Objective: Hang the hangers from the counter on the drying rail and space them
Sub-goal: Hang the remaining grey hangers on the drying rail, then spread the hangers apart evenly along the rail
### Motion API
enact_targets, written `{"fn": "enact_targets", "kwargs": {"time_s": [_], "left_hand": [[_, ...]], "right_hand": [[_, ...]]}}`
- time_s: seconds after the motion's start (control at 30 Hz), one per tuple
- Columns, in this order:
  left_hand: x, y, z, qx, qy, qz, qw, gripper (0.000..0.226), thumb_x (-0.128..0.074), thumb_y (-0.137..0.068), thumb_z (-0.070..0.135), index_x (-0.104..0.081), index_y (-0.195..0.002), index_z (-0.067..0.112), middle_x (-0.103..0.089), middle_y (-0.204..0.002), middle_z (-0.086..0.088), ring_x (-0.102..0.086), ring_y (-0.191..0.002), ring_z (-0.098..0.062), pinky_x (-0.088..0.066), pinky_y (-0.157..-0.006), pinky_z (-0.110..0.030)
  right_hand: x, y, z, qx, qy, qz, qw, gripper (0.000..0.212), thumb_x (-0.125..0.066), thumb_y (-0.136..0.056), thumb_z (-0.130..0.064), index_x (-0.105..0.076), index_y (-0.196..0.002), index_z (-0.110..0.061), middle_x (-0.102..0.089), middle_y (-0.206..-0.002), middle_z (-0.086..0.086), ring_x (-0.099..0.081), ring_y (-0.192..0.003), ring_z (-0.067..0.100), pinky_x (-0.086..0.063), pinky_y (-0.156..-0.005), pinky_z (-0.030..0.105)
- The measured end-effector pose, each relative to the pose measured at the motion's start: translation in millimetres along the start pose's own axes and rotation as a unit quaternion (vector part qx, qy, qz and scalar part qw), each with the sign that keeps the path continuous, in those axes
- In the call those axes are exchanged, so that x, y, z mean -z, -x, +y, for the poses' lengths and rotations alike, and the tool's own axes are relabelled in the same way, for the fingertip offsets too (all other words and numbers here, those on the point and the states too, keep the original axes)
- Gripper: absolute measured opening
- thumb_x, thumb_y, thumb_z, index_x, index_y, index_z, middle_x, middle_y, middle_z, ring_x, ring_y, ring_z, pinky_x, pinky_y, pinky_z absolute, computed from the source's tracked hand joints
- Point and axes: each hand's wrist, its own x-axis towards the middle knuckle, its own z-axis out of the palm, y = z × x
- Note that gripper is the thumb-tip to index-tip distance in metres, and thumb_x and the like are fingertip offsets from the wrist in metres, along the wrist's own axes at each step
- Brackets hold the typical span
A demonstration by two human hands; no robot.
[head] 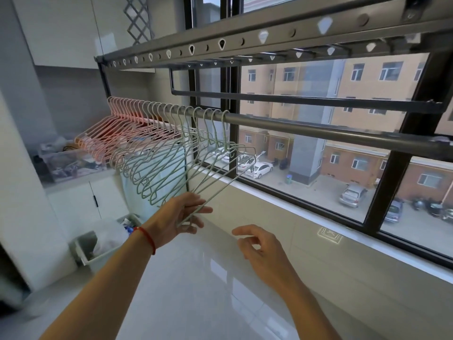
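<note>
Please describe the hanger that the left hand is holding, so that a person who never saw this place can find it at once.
Look at the round grey drying rail in front of the window. A row of pink hangers, then green hangers, hangs on it. The wanted green hanger is last in the row, nearest the bare rail, and only its lower corner is held by the left hand.

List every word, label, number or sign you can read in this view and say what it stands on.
None can be read.
The only mark is a pale square outline with a shape inside it on the tiled ledge below the window; it holds no legible letters.
The drying rail, the green hangers and the pink hangers bear no visible print.
</note>
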Motion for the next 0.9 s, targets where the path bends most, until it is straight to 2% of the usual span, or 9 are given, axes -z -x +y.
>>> {"fn": "enact_targets", "kwargs": {"time_s": [0.1, 0.17, 0.3, 0.4, 0.47, 0.53, 0.63, 0.73, 0.9], "left_hand": [[2, 9, -16, -0.003, -0.009, 0.007, 1.0, 0.057, -0.07, -0.081, 0.031, -0.06, -0.127, -0.001, -0.068, -0.128, -0.019, -0.069, -0.107, -0.034, -0.06, -0.087, -0.05], [5, 17, -31, 0.013, 0.013, 0.028, 0.999, 0.057, -0.074, -0.075, 0.025, -0.062, -0.125, 0.001, -0.066, -0.129, -0.021, -0.066, -0.116, -0.038, -0.059, -0.093, -0.053], [19, 40, -60, 0.06, 0.066, 0.086, 0.992, 0.048, -0.076, -0.086, 0.015, -0.059, -0.129, 0.001, -0.064, -0.129, -0.027, -0.067, -0.114, -0.042, -0.06, -0.089, -0.055], [31, 69, -80, 0.074, 0.016, 0.127, 0.989, 0.049, -0.077, -0.082, 0.017, -0.062, -0.129, 0.007, -0.069, -0.122, -0.023, -0.068, -0.109, -0.04, -0.061, -0.087, -0.053], [41, 89, -88, 0.045, -0.039, 0.174, 0.983, 0.039, -0.074, -0.084, 0.017, -0.067, -0.123, 0.011, -0.073, -0.117, -0.017, -0.07, -0.106, -0.036, -0.061, -0.087, -0.05], [54, 103, -90, 0.006, -0.056, 0.234, 0.971, 0.022, -0.064, -0.096, 0.006, -0.071, -0.115, 0.011, -0.075, -0.111, -0.017, -0.071, -0.099, -0.033, -0.062, -0.084, -0.048], [76, 116, -80, -0.046, -0.054, 0.303, 0.95, 0.02, -0.058, -0.097, 0.001, -0.074, -0.107, 0.01, -0.077, -0.102, -0.015, -0.071, -0.09, -0.03, -0.06, -0.076, -0.042], [102, 123, -60, -0.092, -0.056, 0.337, 0.935, 0.021, -0.057, -0.097, -0.001, -0.073, -0.106, 0.01, -0.077, -0.101, -0.013, -0.07, -0.092, -0.031, -0.058, -0.075, -0.04], [166, 123, -31, -0.145, -0.053, 0.346, 0.925, 0.023, -0.056, -0.095, -0.003, -0.072, -0.105, 0.009, -0.077, -0.1, -0.01, -0.072, -0.096, -0.034, -0.059, -0.086, -0.049]], "right_hand": [[-2, 1, 0, -0.002, 0.0, -0.007, 1.0, 0.021, -0.055, -0.1, -0.025, -0.067, -0.114, -0.034, -0.065, -0.118, -0.022, -0.062, -0.106, 0.002, -0.057, -0.091, 0.024], [-4, 3, -3, 0.001, -0.008, -0.016, 1.0, 0.022, -0.055, -0.1, -0.024, -0.068, -0.113, -0.035, -0.065, -0.117, -0.022, -0.062, -0.107, 0.002, -0.057, -0.093, 0.027], [-14, 6, -12, 0.017, -0.024, -0.028, 0.999, 0.021, -0.056, -0.099, -0.024, -0.069, -0.111, -0.036, -0.066, -0.114, -0.025, -0.062, -0.105, -0.001, -0.058, -0.092, 0.032], [-25, 11, -25, 0.034, -0.047, -0.04, 0.997, 0.021, -0.058, -0.098, -0.022, -0.069, -0.108, -0.037, -0.068, -0.112, -0.023, -0.065, -0.102, 0.001, -0.059, -0.088, 0.034], [-37, 14, -40, 0.057, -0.068, -0.053, 0.995, 0.021, -0.058, -0.098, -0.022, -0.069, -0.108, -0.036, -0.07, -0.111, -0.02, -0.067, -0.101, 0.005, -0.06, -0.087, 0.034], [-52, 16, -58, 0.084, -0.091, -0.068, 0.99, 0.019, -0.058, -0.098, -0.023, -0.069, -0.111, -0.034, -0.07, -0.112, -0.018, -0.068, -0.103, 0.008, -0.059, -0.087, 0.032], [-82, 18, -88, 0.119, -0.11, -0.093, 0.982, 0.02, -0.058, -0.098, -0.027, -0.067, -0.115, -0.031, -0.069, -0.114, -0.019, -0.066, -0.106, 0.005, -0.057, -0.087, 0.022], [-123, 10, -115, 0.133, -0.112, -0.113, 0.978, 0.021, -0.059, -0.099, -0.023, -0.066, -0.117, -0.03, -0.068, -0.114, -0.021, -0.063, -0.107, -0.001, -0.051, -0.084, 0.01], [-219, -28, -150, 0.122, -0.133, -0.11, 0.977, 0.023, -0.058, -0.097, -0.018, -0.065, -0.116, -0.03, -0.067, -0.109, -0.022, -0.062, -0.101, -0.006, -0.05, -0.075, 0.008]]}}
